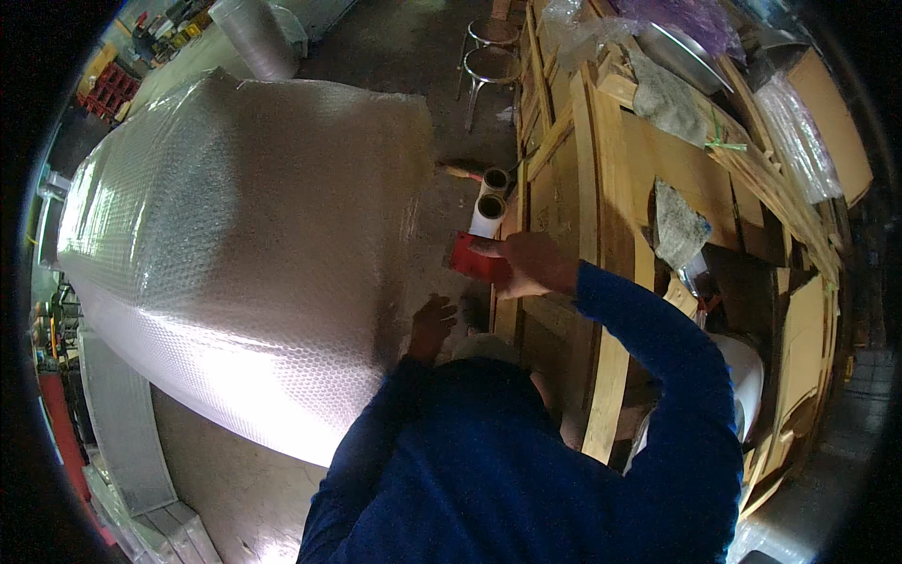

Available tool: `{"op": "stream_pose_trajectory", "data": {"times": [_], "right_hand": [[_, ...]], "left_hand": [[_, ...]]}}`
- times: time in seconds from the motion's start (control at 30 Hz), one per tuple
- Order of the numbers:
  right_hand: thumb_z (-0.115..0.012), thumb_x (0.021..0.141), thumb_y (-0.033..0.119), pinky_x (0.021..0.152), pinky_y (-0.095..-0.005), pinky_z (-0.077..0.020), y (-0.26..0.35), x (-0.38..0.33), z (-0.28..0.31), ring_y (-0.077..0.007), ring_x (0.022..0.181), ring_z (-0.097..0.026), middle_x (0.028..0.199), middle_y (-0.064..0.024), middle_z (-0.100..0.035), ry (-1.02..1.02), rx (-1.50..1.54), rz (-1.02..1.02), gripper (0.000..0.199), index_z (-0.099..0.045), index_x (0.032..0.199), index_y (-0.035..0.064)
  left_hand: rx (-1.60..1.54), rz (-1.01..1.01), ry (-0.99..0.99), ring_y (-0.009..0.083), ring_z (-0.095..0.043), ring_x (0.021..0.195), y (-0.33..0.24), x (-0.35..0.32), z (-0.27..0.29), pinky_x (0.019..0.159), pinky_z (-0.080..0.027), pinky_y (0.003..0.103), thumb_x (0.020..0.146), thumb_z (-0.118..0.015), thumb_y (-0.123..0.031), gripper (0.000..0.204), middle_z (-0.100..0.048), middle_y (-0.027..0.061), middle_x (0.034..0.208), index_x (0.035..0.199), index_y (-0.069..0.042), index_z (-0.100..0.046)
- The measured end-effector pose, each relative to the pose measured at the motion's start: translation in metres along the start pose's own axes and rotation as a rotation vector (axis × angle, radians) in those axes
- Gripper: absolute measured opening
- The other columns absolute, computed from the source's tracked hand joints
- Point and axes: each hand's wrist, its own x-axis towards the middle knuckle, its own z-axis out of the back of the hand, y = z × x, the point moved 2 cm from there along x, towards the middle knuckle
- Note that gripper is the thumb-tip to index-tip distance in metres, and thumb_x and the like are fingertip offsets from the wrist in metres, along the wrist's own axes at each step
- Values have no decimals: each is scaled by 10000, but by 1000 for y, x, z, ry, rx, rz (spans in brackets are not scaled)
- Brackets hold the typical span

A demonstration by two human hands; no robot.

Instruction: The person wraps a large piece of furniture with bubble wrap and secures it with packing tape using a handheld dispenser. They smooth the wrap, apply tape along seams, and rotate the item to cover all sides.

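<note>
My right hand (534, 265) is closed around a flat-sided red object (477, 258), possibly a tape dispenser, with the thumb lying along its top. Just beyond it, two white rolls with hollow cores (487, 214) stand close together beside a wooden crate. My left hand (432, 327) is low by the near right side of a large bubble-wrapped block (282, 197). Its fingers are apart and slightly bent, and I see nothing in them. The hand is in shadow, so whether it touches the wrap is unclear.
Along the right runs the wooden crate frame (592, 160) with cardboard panels, grey cloths (672, 221) and plastic film on top. Round metal-legged stools (490, 66) stand at the far end of the aisle. A roll of bubble wrap (254, 38) is behind the wrapped block.
</note>
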Motion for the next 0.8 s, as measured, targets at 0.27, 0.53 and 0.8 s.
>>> {"op": "stream_pose_trajectory", "data": {"times": [0.27, 0.53, 0.8], "right_hand": [[-875, 738, 326, 786, -440, -574, 26, -33, 13, -332, 926, -699, 1053, -148, -665, -307, 357, 682, 880, -472, 1520, 319], [-865, 733, 397, 755, -433, -576, 17, -14, 7, -321, 875, -683, 1035, -137, -648, -283, 106, 614, 860, -496, 1507, 335], [-858, 714, 416, 799, -456, -569, -5, 22, -4, -357, 919, -686, 1079, -170, -639, -384, 105, 604, 976, -393, 1568, 343]], "left_hand": [[557, -646, -263, 356, -603, 1217, -72, -87, -20, 992, -514, 437, 1057, -534, -405, 594, -601, 218, 1344, 1473, 9, -447], [357, -486, -434, 190, -667, 812, -138, -103, -30, 692, -550, 350, 1028, -609, -241, 316, -709, 115, 925, 1079, 61, -687], [833, -855, -834, 235, -669, 782, -203, -100, -17, 788, -521, 394, 905, -739, -220, 187, -708, 76, 757, 1008, -66, -760]]}}
